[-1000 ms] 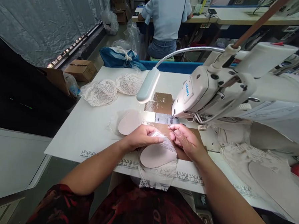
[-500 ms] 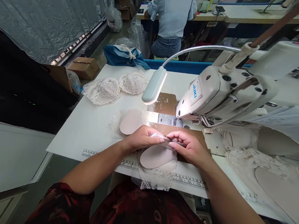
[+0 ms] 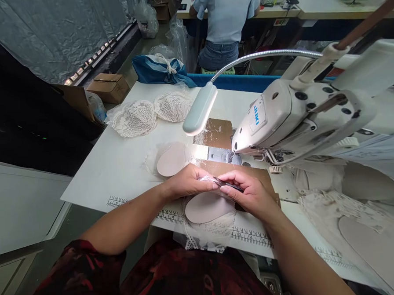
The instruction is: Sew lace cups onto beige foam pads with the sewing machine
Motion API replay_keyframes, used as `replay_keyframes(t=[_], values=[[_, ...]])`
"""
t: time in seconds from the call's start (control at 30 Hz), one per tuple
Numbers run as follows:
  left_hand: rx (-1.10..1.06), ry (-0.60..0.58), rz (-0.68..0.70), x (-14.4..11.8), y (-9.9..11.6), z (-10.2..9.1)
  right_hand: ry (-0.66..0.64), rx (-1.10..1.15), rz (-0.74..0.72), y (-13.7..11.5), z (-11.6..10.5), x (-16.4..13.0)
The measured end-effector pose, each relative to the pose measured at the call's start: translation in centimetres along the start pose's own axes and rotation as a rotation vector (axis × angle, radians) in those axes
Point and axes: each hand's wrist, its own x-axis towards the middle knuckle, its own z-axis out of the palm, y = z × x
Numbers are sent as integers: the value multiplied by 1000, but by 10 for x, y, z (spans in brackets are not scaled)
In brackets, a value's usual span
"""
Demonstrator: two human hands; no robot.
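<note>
both hands meet over the beige foam cup (image 3: 205,207), which lies flat at the near edge of the white table (image 3: 118,165), just in front of the sewing machine (image 3: 301,111). the left hand (image 3: 188,182) pinches the lace overlay (image 3: 207,179) against the cup's upper edge, keeping it taut. the right hand (image 3: 248,191) is clamped on small dark thread snips (image 3: 228,184) (blades aimed at the pinched lace). the lamp (image 3: 199,107) hangs over this spot, lighting it.

Blue "JUKI" reads on the white sewing machine (image 3: 301,115), on its head's left face. Ruler marks run along the table's (image 3: 125,160) near edge, numbers too small to read.
</note>
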Motion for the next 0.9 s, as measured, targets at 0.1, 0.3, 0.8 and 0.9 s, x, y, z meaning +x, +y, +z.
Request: replay_keyframes(t=[0.1,0.3,0.8,0.9], values=[[39,13,-24,-1,-1,0,-21,-28,-20,-2,1,1],[140,16,-32,-1,-5,-1,-34,-34,-69,-6,4,6],[190,4,-33,-1,-8,-1,-20,-12,-35,-7,7,7],[205,12,-2,2,-7,0,42,37,-14,-4,9,7]])
